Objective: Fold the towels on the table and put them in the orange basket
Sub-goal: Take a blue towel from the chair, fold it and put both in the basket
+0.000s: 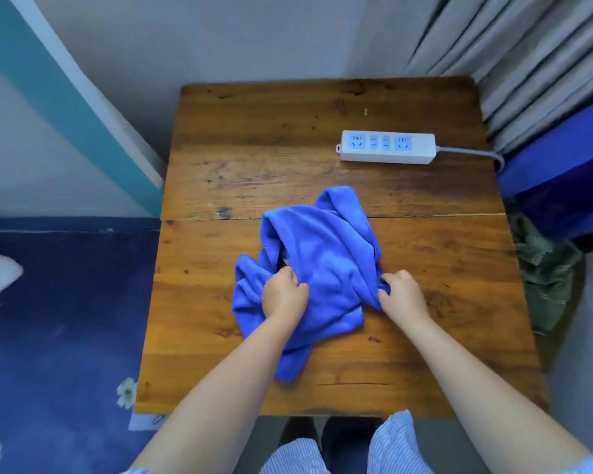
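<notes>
closest to the camera are striped pants (pixel 394 443) and two bare arms that reach out over the wooden desk (pixel 425 371). the left hand (pixel 283 295) has its fingers curled into the blue towel (pixel 319 261), bunching the cloth on the towel's left side. the right hand (pixel 403 294) does the same on the right side, with its fingers curled round a fold at the towel's edge. so each grip is clenched on the towel. the towel lies on the desk, near the middle and a bit toward the person. it is all crumpled, with humps and loose flaps, and one corner trails down toward the near edge of the desk. no neat fold shows in it. past the towel, near the far right of the desk, sits a white power strip (pixel 387 147) with its cord (pixel 473 152) running off the right side. it is well apart from the towel. to the left of the desk is a blue bed cover with white flowers (pixel 48 319), and to the right, down low, is some green cloth (pixel 545 278). behind it all hangs a grey curtain (pixel 528 56). only this one towel can be seen on the desk, and no orange basket shows anywhere in the view. i think the task is just starting: the towel needs to be spread flat, folded, and then put in the basket, and the basket has to be found first.
</notes>
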Demonstrator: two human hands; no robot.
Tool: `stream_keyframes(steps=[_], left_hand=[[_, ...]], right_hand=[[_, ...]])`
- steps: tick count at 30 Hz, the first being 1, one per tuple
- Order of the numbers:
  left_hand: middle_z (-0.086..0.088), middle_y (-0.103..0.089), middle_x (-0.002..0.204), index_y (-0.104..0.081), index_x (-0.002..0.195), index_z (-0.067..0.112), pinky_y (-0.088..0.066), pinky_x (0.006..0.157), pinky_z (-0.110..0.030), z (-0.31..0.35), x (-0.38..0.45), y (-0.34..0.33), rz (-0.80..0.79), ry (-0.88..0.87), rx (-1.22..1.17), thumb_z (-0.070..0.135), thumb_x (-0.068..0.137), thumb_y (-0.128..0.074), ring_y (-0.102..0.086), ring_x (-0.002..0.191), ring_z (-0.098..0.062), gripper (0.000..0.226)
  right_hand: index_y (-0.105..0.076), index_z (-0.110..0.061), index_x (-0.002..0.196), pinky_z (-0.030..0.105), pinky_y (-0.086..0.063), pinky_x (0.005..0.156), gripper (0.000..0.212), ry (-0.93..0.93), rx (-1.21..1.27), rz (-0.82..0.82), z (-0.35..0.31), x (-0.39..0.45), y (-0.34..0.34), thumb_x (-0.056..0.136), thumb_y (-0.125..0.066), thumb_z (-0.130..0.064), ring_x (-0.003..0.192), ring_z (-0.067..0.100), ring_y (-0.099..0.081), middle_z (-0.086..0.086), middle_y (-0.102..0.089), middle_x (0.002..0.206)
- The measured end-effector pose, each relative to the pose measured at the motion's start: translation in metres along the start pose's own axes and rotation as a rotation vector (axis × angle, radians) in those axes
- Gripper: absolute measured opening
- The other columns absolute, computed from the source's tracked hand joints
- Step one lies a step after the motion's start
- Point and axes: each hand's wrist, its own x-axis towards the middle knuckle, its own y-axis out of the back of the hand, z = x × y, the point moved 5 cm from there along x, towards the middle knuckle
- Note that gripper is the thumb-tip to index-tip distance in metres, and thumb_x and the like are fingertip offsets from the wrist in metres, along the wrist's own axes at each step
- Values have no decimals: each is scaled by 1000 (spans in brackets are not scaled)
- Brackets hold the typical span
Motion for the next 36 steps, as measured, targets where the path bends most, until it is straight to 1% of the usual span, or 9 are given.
stream_keyframes(steps=[3, 7, 11, 14, 16, 20, 25, 30, 36], left_hand=[[-12, -48, 68, -23, 53, 16, -33, 66, -37, 3, 2, 22, 96, -76, 42, 2, 79, -48, -49, 81, -35, 38], [2, -27, 58, -20, 53, 16, -15, 58, -31, 8, 11, 49, 133, -170, 26, -4, 79, -45, -34, 70, -25, 42], [5, -27, 57, -19, 52, 20, -21, 62, -35, 25, 10, 64, 210, -320, 13, -7, 76, -49, -35, 69, -23, 47], [-10, -44, 68, -38, 56, 14, -29, 71, -36, 41, -9, 31, -8, -458, 155, -4, 78, -50, -48, 79, -32, 32], [-23, -58, 87, -54, 79, 0, -35, 77, -39, 45, -29, -5, -230, -516, 267, 3, 82, -49, -54, 89, -34, 7], [-22, -65, 95, -48, 106, 3, -43, 80, -37, 37, -50, -43, -405, -391, 84, 2, 87, -41, -58, 92, -32, 20], [-4, -49, 70, -35, 81, 12, -31, 59, -24, 22, -40, -37, -85, -27, -174, -5, 84, -40, -48, 76, -23, 19], [-14, -62, 105, -51, 101, 4, -41, 81, -33, 15, -30, -47, -99, 79, 5, 16, 85, -54, -56, 102, -31, 20], [-19, -63, 91, -57, 82, 2, -41, 76, -35, 13, -24, -52, -101, 96, -50, 20, 85, -57, -56, 93, -35, 18]], right_hand=[[-55, 0, 117, 37, -41, 88, 34, 49, -101, -45, 1, -5, -5, 85, -48, -4, 104, 35, -51, 20, -49, 112], [-63, 3, 102, 39, -41, 83, 24, 47, -102, 20, 3, -7, 1, 84, -49, -4, 98, 37, -55, 23, -55, 103], [-63, 3, 95, 33, -49, 58, 20, -252, 400, 223, 24, -2, 30, 84, -47, -3, 60, 32, -58, 15, -61, 67], [-55, -2, 93, 16, -35, 29, 16, -520, 677, 226, 50, -3, 34, 86, -41, -4, 39, 18, -48, 7, -49, 54], [-50, -10, 94, 9, -27, 25, 17, -573, 723, 111, 59, -7, 28, 86, -37, -2, 35, 16, -45, 9, -49, 55], [-51, -12, 88, 10, -30, 27, 24, -538, 710, -30, 64, -16, 17, 83, -32, 2, 38, 14, -46, 7, -51, 62], [-49, -18, 63, 12, -36, 29, 24, -434, 635, -83, 71, -17, 16, 86, -47, -11, 52, 14, -47, 3, -50, 64], [-36, -14, 47, 27, -23, 47, 45, -211, 427, 74, 64, -12, 31, 88, -54, -19, 55, 21, -34, 2, -35, 48], [-69, 1, 85, 26, -35, 66, 17, -187, 534, 108, 59, -8, 37, 86, -54, -7, 85, 27, -58, 15, -68, 87]])
